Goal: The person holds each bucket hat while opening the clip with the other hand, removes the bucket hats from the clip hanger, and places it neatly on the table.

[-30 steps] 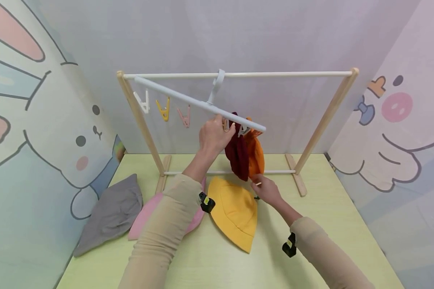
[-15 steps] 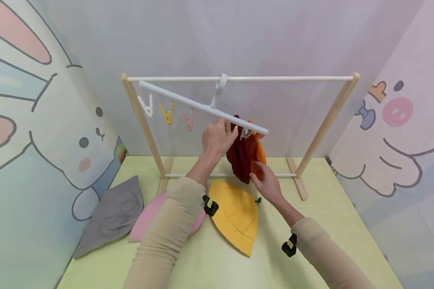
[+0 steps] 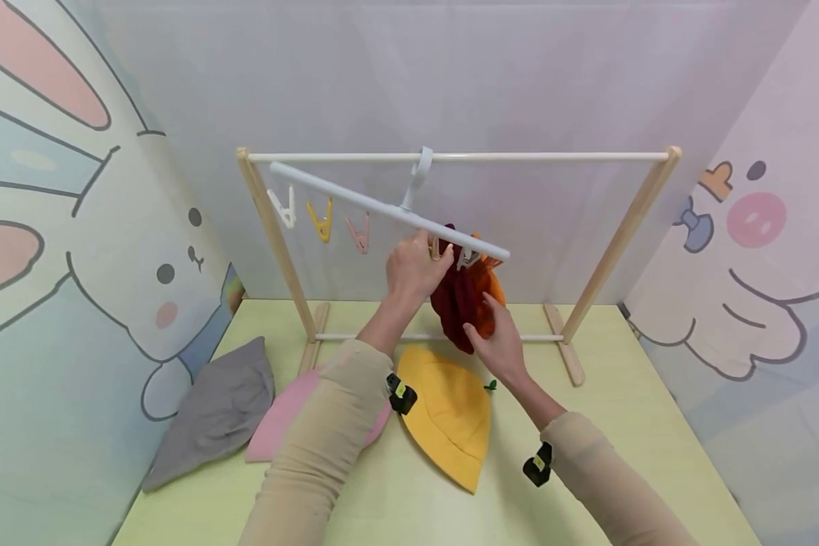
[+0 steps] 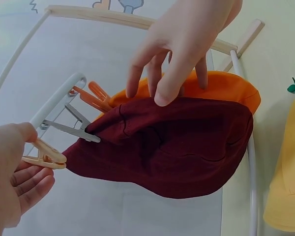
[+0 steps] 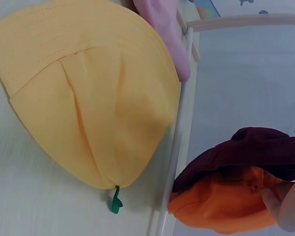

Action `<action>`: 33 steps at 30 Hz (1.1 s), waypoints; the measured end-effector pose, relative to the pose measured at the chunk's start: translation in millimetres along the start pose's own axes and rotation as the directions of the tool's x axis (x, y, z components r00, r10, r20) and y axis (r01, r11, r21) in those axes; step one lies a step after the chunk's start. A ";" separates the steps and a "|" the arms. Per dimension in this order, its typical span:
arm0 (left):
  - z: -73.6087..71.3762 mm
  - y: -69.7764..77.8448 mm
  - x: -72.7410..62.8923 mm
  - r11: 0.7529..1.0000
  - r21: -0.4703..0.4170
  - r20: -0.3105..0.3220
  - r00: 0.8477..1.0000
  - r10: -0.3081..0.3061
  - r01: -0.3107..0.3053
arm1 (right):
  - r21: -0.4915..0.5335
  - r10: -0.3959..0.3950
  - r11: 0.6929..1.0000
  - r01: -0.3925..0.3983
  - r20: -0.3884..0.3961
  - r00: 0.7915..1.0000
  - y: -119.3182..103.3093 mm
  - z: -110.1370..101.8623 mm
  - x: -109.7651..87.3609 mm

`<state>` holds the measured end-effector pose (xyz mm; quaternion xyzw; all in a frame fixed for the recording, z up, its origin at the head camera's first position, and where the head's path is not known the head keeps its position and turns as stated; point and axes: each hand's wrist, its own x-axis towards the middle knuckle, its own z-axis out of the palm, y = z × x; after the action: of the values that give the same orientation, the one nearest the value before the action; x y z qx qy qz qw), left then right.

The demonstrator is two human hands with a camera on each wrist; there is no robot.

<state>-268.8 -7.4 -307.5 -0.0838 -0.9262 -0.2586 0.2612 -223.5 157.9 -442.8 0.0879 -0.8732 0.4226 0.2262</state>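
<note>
A pale blue hanger (image 3: 355,198) hooks over a white rail and tilts down to the right. A maroon bucket hat (image 4: 187,152) hangs from its grey clip (image 4: 71,129), with an orange hat (image 4: 233,88) behind it on an orange clip (image 4: 95,98). My left hand (image 3: 412,265) pinches a beige clip (image 4: 46,156) at the maroon hat's edge. Spread, loosely bent fingers of my right hand (image 3: 503,343) reach between the two hats. Its thumb lies by the maroon hat's upper edge in the left wrist view, and some fingertips are hidden.
White (image 3: 283,208), yellow (image 3: 321,221) and pink (image 3: 359,233) clips hang on the hanger's left. A yellow hat (image 3: 447,417), a pink hat (image 3: 280,421) and a grey hat (image 3: 214,413) lie on the table. The rack's wooden posts (image 3: 614,250) stand either side.
My right hand has moved from the orange hat's lower edge up and in between the orange and maroon hats. The left hand stays at the beige clip. The head view has shifted slightly.
</note>
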 end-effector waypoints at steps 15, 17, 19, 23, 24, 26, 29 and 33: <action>1.6 2.7 -1.2 1.000 -0.005 -0.015 1.000 -0.011 0.011 | -0.032 0.070 0.997 -0.069 0.032 0.997 -7.2 14.4 13.6; 1.0 3.4 -1.2 1.000 -0.007 -0.009 1.000 -0.013 0.013 | -0.048 0.080 0.996 -0.078 0.040 0.996 -6.9 16.5 14.6; 0.2 4.3 -1.5 1.000 -0.011 -0.003 1.000 -0.016 0.016 | -0.063 0.090 0.994 -0.087 0.047 0.995 -6.8 18.2 15.1; -0.7 5.2 -1.9 1.000 -0.017 0.009 1.000 -0.023 0.023 | -0.090 0.101 0.991 -0.096 0.051 0.994 -7.6 20.1 14.6; -0.7 5.3 -2.0 1.000 -0.018 0.012 1.000 -0.024 0.025 | -0.094 0.105 0.991 -0.100 0.050 0.993 -7.5 20.6 14.6; -0.6 5.6 -2.0 0.999 -0.020 0.017 1.000 -0.026 0.026 | -0.099 0.111 0.989 -0.106 0.044 0.993 -7.5 21.0 14.3; -0.7 5.5 -2.1 0.999 -0.027 0.020 0.999 -0.025 0.025 | -0.108 0.123 0.987 -0.119 0.028 0.992 -6.7 21.5 14.6; -1.6 5.2 -2.7 0.999 -0.039 0.021 0.999 -0.026 0.027 | -0.107 0.120 0.987 -0.120 -0.001 0.993 -6.0 20.3 15.4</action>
<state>-264.4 -3.9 -305.4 -0.0793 -0.9245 -0.2795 0.2467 -241.5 139.0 -442.4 0.0241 -0.8989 0.3879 0.2024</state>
